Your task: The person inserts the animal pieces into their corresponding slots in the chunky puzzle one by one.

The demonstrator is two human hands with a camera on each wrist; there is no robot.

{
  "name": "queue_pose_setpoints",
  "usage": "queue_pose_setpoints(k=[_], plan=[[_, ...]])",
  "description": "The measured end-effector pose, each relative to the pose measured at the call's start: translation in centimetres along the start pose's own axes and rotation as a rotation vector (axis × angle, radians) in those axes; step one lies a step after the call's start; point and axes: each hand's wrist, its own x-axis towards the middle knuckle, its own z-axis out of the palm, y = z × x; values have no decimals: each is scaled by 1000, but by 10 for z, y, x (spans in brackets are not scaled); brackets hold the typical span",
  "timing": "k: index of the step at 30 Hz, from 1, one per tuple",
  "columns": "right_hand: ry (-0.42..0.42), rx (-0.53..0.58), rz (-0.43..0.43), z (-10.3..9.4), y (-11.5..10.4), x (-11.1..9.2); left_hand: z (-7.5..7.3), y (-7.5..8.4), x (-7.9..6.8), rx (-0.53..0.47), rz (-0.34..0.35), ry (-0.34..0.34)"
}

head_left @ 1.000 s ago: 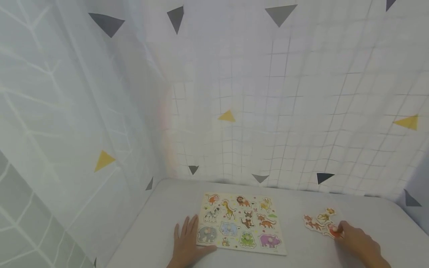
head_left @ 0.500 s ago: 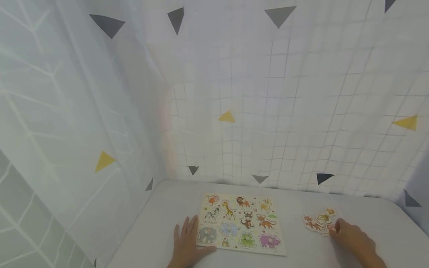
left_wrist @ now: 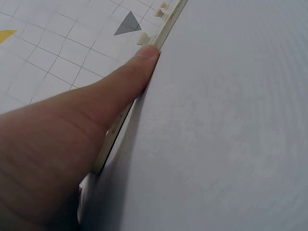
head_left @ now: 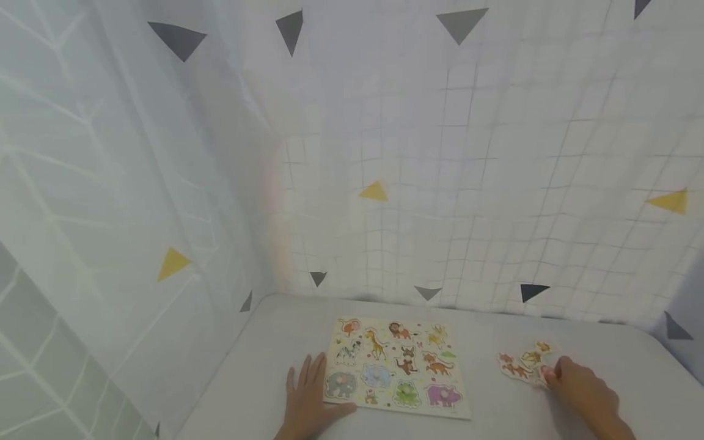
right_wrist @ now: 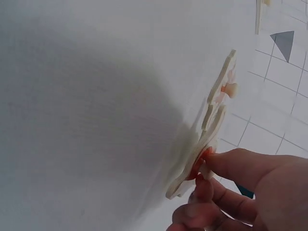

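The left hand (head_left: 305, 400) lies flat with fingers spread, thumb against the board (head_left: 395, 366) edge. On the board, four pegged animals sit along the near row; other slots look printed only. At right, the right hand (head_left: 577, 388) pinches one loose piece (head_left: 544, 374) among several (head_left: 517, 365) on the table (head_left: 605, 354).

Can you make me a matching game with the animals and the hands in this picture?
Things:
1. purple hippo puzzle piece
2. grey elephant puzzle piece
3. left hand
4. right hand

Places:
A. flat against the wooden animal puzzle board's left edge
B. board's near right corner
C. pinching a loose piece's peg
D. board's near left corner

Pairs: 1-B, 2-D, 3-A, 4-C
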Motion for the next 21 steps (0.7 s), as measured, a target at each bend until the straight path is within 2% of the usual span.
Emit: queue_pose_setpoints(k=[5, 10, 13, 21], plan=[[73, 17, -46, -2, -2, 0, -1, -2, 1, 9, 1, 6], [176, 19, -123, -2, -14, -2, -2, -2, 1, 4, 4, 15], [238, 13, -160, -1, -26, -1, -3, -1, 1, 7, 5, 19], [288, 66, -226, -4, -76, 1, -3, -1, 1, 10, 3, 3]])
